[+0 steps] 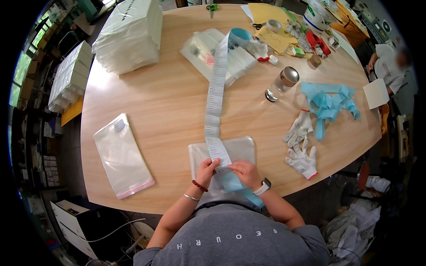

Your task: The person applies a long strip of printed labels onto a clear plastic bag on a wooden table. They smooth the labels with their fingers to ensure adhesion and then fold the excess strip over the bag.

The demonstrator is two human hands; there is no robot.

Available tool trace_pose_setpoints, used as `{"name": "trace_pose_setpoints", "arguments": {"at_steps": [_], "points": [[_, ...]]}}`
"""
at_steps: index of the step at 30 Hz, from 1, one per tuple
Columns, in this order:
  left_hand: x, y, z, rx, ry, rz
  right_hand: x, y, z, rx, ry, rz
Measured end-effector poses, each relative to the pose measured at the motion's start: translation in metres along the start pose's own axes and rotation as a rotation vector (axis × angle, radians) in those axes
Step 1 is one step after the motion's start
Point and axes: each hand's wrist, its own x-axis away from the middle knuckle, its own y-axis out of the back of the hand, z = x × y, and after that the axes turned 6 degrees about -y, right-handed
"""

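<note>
A long strip of white printed labels (214, 99) runs from a roll with blue backing (240, 34) at the far side down to my hands at the near edge. My left hand (207, 172) is closed on the left edge of the strip's near end, thumb on top. With its fingers pinched, my right hand (245, 172) holds the right edge of that same end. Below my hands a light blue backing tail (235, 182) curls toward my right wrist. Clear plastic bags (243, 147) lie flat on the table under the strip and my hands.
A stack of clear bags (122, 155) lies at left, with a tall bag pile (128, 40) behind it. At right are a glass bottle (282, 84), white gloves (302, 160) and crumpled blue backing (329, 101). Another person (388, 66) is at far right.
</note>
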Motion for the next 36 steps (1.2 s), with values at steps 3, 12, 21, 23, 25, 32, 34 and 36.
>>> {"name": "trace_pose_setpoints", "arguments": {"at_steps": [3,12,21,23,25,32,34,36], "points": [[0.001,0.000,0.002,0.162,-0.061,-0.043,0.004,0.012,0.022,0.050,0.174,-0.051],[0.006,0.019,0.009,0.174,-0.040,-0.023,-0.014,0.021,-0.046,-0.280,-0.489,-0.197],[0.009,0.015,0.009,0.180,-0.042,-0.063,-0.031,0.011,-0.055,0.087,-0.350,-0.156],[0.009,0.015,0.009,0.160,-0.055,-0.064,-0.034,0.012,-0.040,0.321,-0.256,-0.134],[0.009,0.016,0.010,0.146,-0.063,-0.068,-0.040,0.015,-0.032,0.444,-0.338,-0.337],[0.010,0.021,0.013,0.110,-0.026,-0.068,-0.048,0.029,-0.071,0.103,-0.393,-0.062],[0.010,0.019,0.008,0.117,-0.044,-0.058,-0.048,0.030,-0.066,0.274,-0.194,-0.177],[0.011,0.024,0.011,0.103,-0.032,-0.064,-0.047,0.032,-0.053,0.366,-0.041,-0.277]]}}
